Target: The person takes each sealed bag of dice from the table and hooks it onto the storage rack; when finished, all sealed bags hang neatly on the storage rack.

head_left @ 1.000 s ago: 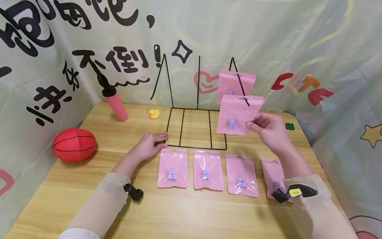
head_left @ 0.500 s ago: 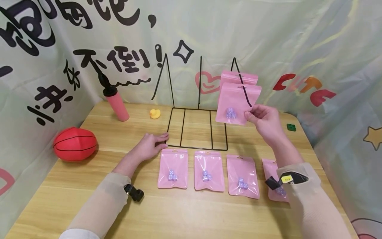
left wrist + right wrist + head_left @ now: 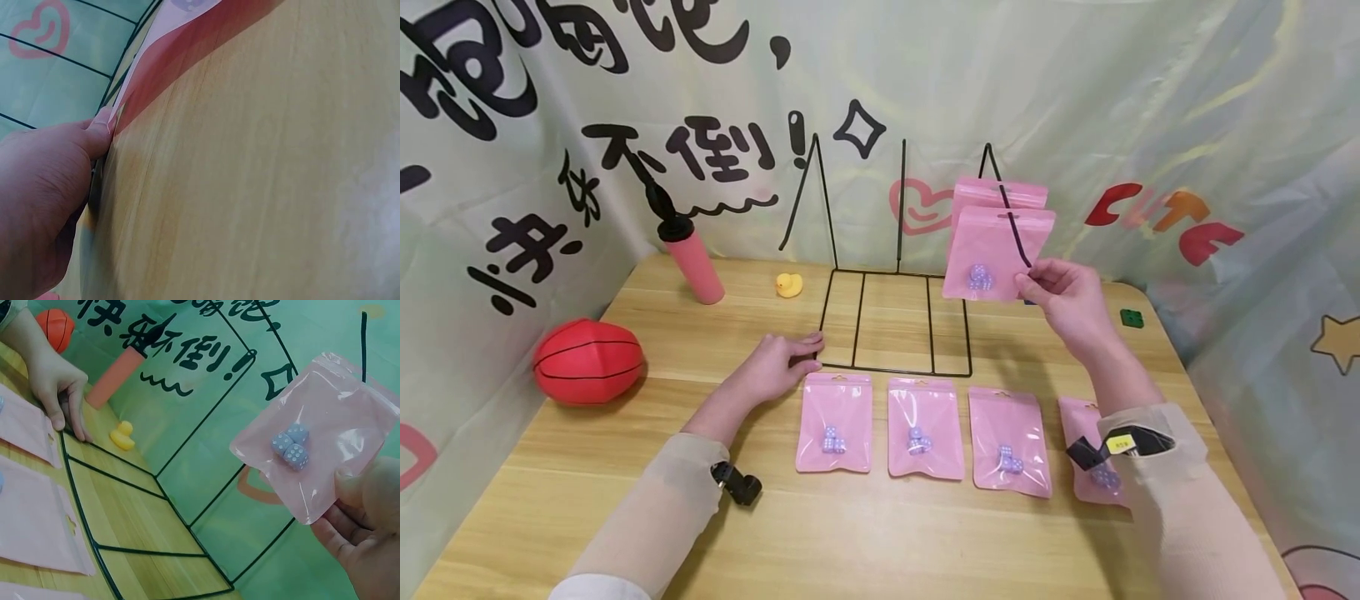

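From the head camera, the right hand (image 3: 1063,302) at right of centre pinches the lower right corner of a pink bag (image 3: 997,252) holding small purple dice, which hangs on the rightmost hook of a black wire rack (image 3: 895,317). A second bag (image 3: 1028,192) hangs behind it, mostly covered. The left hand (image 3: 775,364) lies flat at centre left, fingers straight, touching the rack's front left corner. Four more pink bags lie in a row on the wooden table (image 3: 625,492) below centre; the rightmost bag (image 3: 1093,454) is partly hidden by the right sleeve. At left are one red ball (image 3: 587,361), one pink pump (image 3: 688,250) and one yellow duck (image 3: 787,285); a small green piece (image 3: 1129,317) sits at far right. In the left wrist view, the left hand fills the lower left, its thumb against a bag edge (image 3: 156,62); most else is blurred tabletop. In the right wrist view, fingers (image 3: 365,506) at lower right grip the bag's corner, three dice (image 3: 290,445) showing through it; the bags along the left edge are cut off.
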A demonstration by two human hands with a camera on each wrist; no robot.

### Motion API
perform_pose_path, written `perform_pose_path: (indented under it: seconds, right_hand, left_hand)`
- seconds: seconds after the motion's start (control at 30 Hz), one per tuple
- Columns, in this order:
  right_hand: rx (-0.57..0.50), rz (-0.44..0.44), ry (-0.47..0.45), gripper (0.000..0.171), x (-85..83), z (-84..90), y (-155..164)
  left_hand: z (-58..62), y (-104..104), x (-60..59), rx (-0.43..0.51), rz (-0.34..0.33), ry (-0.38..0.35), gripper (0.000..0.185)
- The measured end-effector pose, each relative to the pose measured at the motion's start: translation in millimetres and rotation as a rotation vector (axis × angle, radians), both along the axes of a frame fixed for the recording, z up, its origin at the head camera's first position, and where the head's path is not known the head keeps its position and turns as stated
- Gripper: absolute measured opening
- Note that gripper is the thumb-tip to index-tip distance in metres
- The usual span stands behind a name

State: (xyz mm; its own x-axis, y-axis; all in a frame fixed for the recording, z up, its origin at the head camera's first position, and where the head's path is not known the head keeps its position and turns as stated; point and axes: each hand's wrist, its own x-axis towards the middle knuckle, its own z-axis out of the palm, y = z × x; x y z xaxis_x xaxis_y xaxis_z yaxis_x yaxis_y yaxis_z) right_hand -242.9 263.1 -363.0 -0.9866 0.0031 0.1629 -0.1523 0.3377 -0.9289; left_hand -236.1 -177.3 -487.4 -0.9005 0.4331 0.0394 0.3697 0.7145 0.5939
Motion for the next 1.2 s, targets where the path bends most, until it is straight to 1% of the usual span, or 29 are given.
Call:
perform_pose_path:
  seconds: [0.1, 0.2, 0.4, 0.6, 0.67, 0.8, 0.9, 1.07, 1.2]
  right_hand:
    - [0.037, 0.001, -0.009, 0.035, 2.5, 0.1, 4.3]
    - [0.095, 0.004, -0.018, 0.036, 7.4, 0.2, 11.9]
    - [0.202, 0.024, -0.032, 0.041, 21.7, -1.2, 30.4]
    - [0.253, 0.047, -0.02, 0.038, 40.4, -3.8, 49.7]
    - [0.278, 0.055, -0.037, 0.039, 47.0, -4.7, 56.6]
    - [0.354, 0.036, -0.095, 0.042, 63.2, -6.4, 70.4]
    - [0.393, 0.032, -0.124, 0.044, 74.9, -9.2, 80.2]
    - [0.406, 0.037, -0.148, 0.043, 93.1, -17.6, 95.9]
    - [0.407, 0.028, -0.158, 0.042, 106.5, -25.0, 106.6]
  left_hand:
    - [1.0, 0.5, 0.3, -0.002, 0.0, -0.001, 0.043]
    - [1.8, 0.9, 0.6, -0.002, 0.003, -0.006, 0.043]
    - [2.1, 1.1, 0.9, 0.006, -0.002, 0.001, 0.043]
    - [2.1, 0.8, 0.5, 0.017, -0.012, 0.014, 0.042]
    - [1.8, 0.7, 0.1, 0.018, -0.013, 0.014, 0.042]
    - [0.9, 0.7, -0.3, 0.015, -0.013, 0.008, 0.043]
    - [0.5, 0.6, -0.2, 0.011, -0.009, 0.003, 0.043]
    - [1.6, 0.9, 0.5, 0.004, 0.004, 0.0, 0.043]
    - [2.6, 1.2, 0.6, 0.012, 0.001, 0.003, 0.042]
